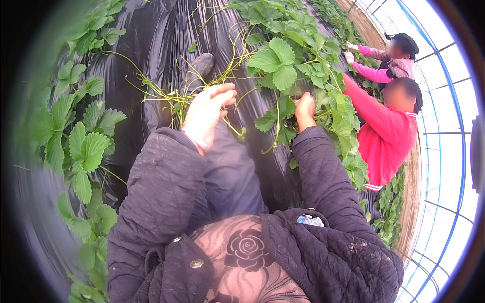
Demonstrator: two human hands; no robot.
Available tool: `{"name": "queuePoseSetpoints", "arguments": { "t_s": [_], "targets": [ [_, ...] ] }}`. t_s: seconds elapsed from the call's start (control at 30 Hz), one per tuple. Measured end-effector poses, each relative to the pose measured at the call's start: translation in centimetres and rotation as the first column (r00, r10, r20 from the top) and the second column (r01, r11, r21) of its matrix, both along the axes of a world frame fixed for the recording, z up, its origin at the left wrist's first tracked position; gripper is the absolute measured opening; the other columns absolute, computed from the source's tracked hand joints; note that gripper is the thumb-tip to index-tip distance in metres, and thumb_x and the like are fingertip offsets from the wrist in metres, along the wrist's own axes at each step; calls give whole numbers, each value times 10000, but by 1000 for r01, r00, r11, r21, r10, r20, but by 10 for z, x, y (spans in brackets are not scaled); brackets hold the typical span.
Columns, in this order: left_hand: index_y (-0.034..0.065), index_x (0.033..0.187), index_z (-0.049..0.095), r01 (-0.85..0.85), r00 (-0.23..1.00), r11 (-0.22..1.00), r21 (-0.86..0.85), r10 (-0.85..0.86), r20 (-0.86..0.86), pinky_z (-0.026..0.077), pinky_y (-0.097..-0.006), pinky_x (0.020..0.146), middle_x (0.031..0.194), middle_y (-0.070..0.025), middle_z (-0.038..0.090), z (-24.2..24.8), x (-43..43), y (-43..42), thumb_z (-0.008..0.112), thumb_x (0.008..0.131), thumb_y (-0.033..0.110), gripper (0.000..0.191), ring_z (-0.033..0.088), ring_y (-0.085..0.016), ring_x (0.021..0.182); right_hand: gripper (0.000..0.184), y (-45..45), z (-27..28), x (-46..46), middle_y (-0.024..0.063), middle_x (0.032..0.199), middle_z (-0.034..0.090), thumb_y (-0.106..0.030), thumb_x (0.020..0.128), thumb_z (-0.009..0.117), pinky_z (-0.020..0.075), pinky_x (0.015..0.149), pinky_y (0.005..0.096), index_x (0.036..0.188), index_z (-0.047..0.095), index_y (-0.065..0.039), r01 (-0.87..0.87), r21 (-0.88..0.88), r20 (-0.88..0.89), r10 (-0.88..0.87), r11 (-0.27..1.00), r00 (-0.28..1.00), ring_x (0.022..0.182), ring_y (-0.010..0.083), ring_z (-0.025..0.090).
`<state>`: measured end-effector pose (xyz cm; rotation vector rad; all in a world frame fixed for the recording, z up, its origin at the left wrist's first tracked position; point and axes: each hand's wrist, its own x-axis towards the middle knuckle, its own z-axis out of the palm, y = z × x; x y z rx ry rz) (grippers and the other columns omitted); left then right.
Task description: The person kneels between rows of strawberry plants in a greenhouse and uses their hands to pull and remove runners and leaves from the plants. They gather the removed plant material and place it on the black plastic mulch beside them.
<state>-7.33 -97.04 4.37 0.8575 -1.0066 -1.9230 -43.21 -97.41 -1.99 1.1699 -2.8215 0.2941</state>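
My left hand is above my legs, its fingers pointing right. A loose bundle of long, thin strawberry runners passes through it, with ends spreading out on both sides. One runner with a small leaf tip hangs below the fingers. My right hand reaches into a leafy strawberry plant on the right. Its fingers are curled in, and leaves hide the fingertips, so what they touch cannot be seen. Another runner droops just left of this hand.
Black plastic mulch film covers the ground, and my boot rests on it. More strawberry plants line the left. A co-worker in a red top and another in pink sleeves bend over the right-hand rows. Greenhouse framing curves behind them.
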Motion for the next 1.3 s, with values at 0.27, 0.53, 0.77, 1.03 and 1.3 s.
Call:
{"name": "queuePoseSetpoints", "arguments": {
  "t_s": [0.27, 0.53, 0.77, 1.03, 1.3],
  "targets": [
    [61, 1291, 551, 7, 1000, 1000, -12, -8, -24, 394, -342, 934, 1253, -73, 607, -2, 0, -1, 558, 926, 280, 426, 556, -172, 1167, 298, 8, 4, -22, 198, 1016, 688, -302, 759, 711, 503, 865, 427, 957, 712, -79, -146, 208, -3, 150, 967, 989, 1003, 348, 652],
    [61, 1265, 570, -1, 999, 1000, 11, 1, -32, 394, -335, 923, 1223, -75, 621, -1, -1, 0, 576, 922, 247, 391, 565, -163, 1131, 170, 12, 36, -6, 144, 725, 694, -156, 762, 638, 521, 704, 360, 860, 696, -30, -191, 20, 328, 174, 981, 929, 741, 227, 686],
    [63, 1279, 559, 6, 998, 999, -38, -3, 58, 380, -364, 962, 1211, -86, 630, -30, -7, -8, 583, 905, 260, 423, 555, -188, 1163, 168, 36, 145, 76, 2, 672, 589, -146, 921, 597, 362, 478, 198, 1005, 611, 0, -250, -653, 523, 664, 715, 535, 514, 56, 476],
    [-9, 1073, 637, -237, 897, 886, -399, 357, 259, 509, -319, 810, 998, -143, 654, -33, 36, 102, 612, 849, 80, 243, 646, -225, 900, 629, 78, 16, 218, 176, 1417, 420, -61, 900, 603, 476, 964, 362, 1459, 314, -63, -502, -544, 336, 722, 673, 605, 1300, 279, 435],
    [25, 1137, 592, 124, 766, 612, -781, 441, 467, 493, -370, 893, 1102, -131, 609, -8, 171, 226, 606, 861, 59, 278, 604, -319, 1005, 430, 164, -67, 271, 176, 1169, 602, -7, 703, 594, 335, 1062, 448, 1131, 615, 25, -968, -66, -9, 970, 240, 241, 1170, 336, 510]
  ]
}}
